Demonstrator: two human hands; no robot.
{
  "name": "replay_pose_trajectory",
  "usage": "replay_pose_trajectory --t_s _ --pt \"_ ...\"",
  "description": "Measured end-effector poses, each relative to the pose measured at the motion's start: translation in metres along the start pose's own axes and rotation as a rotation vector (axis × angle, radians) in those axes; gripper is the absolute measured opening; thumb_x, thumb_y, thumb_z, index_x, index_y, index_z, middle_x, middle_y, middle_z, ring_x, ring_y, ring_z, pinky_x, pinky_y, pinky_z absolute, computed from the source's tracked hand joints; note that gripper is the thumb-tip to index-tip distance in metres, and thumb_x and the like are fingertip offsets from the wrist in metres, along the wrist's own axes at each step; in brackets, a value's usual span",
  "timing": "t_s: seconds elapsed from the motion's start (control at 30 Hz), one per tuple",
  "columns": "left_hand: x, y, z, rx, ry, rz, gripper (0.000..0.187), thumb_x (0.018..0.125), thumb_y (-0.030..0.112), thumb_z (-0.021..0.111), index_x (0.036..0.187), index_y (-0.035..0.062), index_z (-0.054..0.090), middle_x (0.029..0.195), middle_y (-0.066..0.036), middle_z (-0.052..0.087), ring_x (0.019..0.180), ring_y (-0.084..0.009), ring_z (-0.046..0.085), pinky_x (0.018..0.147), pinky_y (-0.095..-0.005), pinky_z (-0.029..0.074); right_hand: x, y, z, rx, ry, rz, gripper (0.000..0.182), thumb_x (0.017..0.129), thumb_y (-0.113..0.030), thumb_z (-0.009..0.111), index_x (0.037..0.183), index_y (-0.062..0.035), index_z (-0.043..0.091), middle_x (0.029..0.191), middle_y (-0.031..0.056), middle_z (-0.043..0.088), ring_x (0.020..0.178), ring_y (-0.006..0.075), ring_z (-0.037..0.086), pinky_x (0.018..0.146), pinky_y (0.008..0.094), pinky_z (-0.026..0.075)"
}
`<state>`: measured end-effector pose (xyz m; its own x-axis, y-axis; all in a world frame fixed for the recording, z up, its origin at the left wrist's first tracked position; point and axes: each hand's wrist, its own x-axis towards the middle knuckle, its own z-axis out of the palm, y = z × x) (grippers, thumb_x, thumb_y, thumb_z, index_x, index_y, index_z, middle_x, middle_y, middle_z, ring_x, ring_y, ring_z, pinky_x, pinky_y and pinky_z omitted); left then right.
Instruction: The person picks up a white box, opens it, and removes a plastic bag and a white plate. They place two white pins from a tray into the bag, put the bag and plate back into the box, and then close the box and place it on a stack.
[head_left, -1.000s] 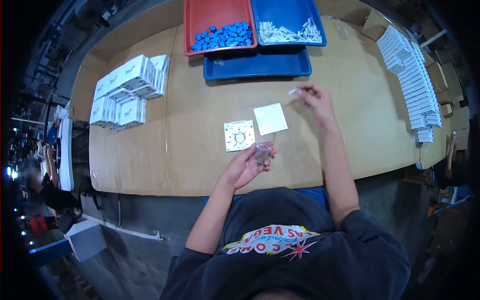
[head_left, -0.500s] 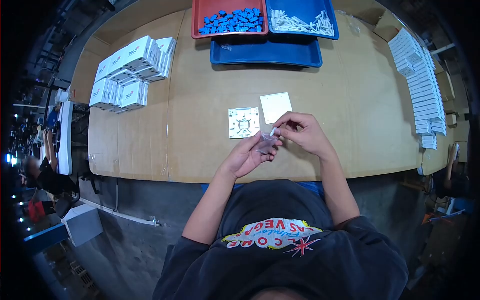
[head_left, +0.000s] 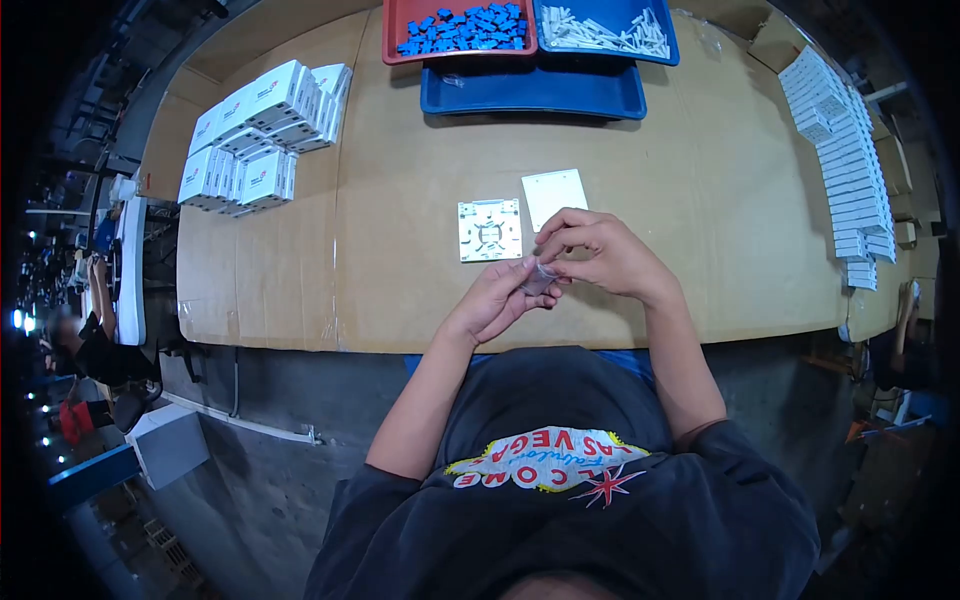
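My left hand grips a small clear plastic bag between thumb and fingers, close to the table's front edge. At the top of the bag is my right hand, its thumb and fingers drawn together; whatever lies between those fingertips is hidden. Just beyond my left hand a white square tray with a round pattern of clips lies flat. A plain white panel rests beside it, its lower part covered by my right hand.
A red bin of blue parts, a blue bin of white sticks and another blue bin stand at the back. White boxes are stacked left, more white boxes right. A person sits far left.
The small white piece my right fingers held at the bag's mouth no longer shows. My right fingers have shifted slightly over the bag, and the whole view has tilted a little.
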<state>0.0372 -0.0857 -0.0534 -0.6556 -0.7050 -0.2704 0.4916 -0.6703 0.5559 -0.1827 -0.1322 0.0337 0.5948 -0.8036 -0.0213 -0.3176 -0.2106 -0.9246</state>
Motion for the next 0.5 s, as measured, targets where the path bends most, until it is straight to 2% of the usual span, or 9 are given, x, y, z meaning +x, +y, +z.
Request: replay_pose_trajectory --t_s 0.13,0.37,0.47,0.5 --pt "-0.0006 -0.0003 -0.0012 -0.022 0.001 -0.001 0.045 0.111 0.035 0.05 0.129 -0.0043 0.061 0.118 -0.016 0.07 0.102 -0.0207 0.068 0.091 -0.0358 0.056 0.0018 -0.0003 0.0 0.031 -0.005 0.003 0.013 0.084 0.0 0.076 0.096 -0.0021 0.077 0.111 0.0074 0.071 0.094 0.0179 0.069 0.082 0.0314 0.056" --pt "-0.001 0.0033 0.0012 -0.046 -0.028 0.015 0.045 0.111 0.037 0.049 0.129 -0.0025 0.061 0.118 -0.015 0.071 0.103 -0.0214 0.069 0.092 -0.0366 0.056 0.0011 -0.0015 -0.006 0.033 -0.032 -0.017 0.012 0.083 -0.001 0.077 0.095 -0.0021 0.078 0.115 0.0092 0.071 0.095 0.0185 0.07 0.086 0.0327 0.055" --pt "-0.0005 -0.0019 -0.0044 -0.063 -0.045 0.014 0.043 0.111 0.036 0.05 0.128 -0.0018 0.062 0.116 -0.013 0.071 0.103 -0.0217 0.069 0.092 -0.0367 0.056 0.0017 -0.0003 -0.0024 0.055 -0.104 0.041 0.012 0.085 -0.003 0.076 0.097 -0.0021 0.078 0.117 0.0099 0.071 0.098 0.0195 0.07 0.087 0.0333 0.055" --pt "-0.0005 -0.0019 -0.0045 -0.061 -0.048 0.017 0.042 0.111 0.036 0.05 0.127 -0.0016 0.062 0.116 -0.013 0.071 0.103 -0.0217 0.069 0.092 -0.0367 0.056 0.0035 0.0012 -0.0029 0.005 -0.119 -0.005 0.011 0.087 -0.004 0.075 0.098 -0.0017 0.078 0.117 0.0102 0.071 0.099 0.0198 0.07 0.087 0.0335 0.055"
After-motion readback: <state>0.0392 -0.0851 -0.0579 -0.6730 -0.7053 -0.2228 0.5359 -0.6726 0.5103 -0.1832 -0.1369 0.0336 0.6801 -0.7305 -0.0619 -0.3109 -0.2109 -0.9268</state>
